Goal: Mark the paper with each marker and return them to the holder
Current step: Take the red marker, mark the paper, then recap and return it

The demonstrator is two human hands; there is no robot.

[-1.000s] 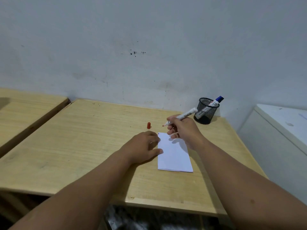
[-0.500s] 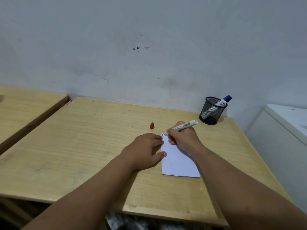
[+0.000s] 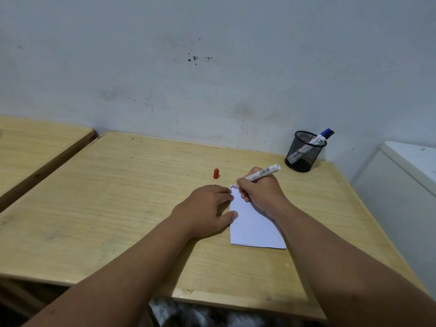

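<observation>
Wood fills most of the scene: a pale, grainy wooden desk (image 3: 118,197) pushed against a scuffed grey-white wall (image 3: 212,67), with a second wooden desk (image 3: 35,142) just beside it at nine o'clock. Near the middle of the main desk a small red marker cap (image 3: 216,173) stands upright on its own, apart from everything else. Just at five o'clock from the cap, the person's left hand (image 3: 205,212) lies flat, palm down, fingers relaxed and gripping nothing; its fingertips and thumb press on the left edge of a white folded sheet of paper (image 3: 254,228). At one o'clock from that hand, the right hand (image 3: 260,193) is curled tightly around a white-barrelled marker with a barcode label (image 3: 262,173), held like a pen. Its red tip meets the paper's far left corner, beside a short dark mark, while the blunt back end tilts up toward two o'clock. Farther along that line, near the desk's far right corner, stands a black wire-mesh pen holder (image 3: 304,152). One white marker with a blue cap (image 3: 322,137) leans inside it, cap sticking out over the rim. At three o'clock, past the desk edge, sits a white cabinet (image 3: 401,185).
</observation>
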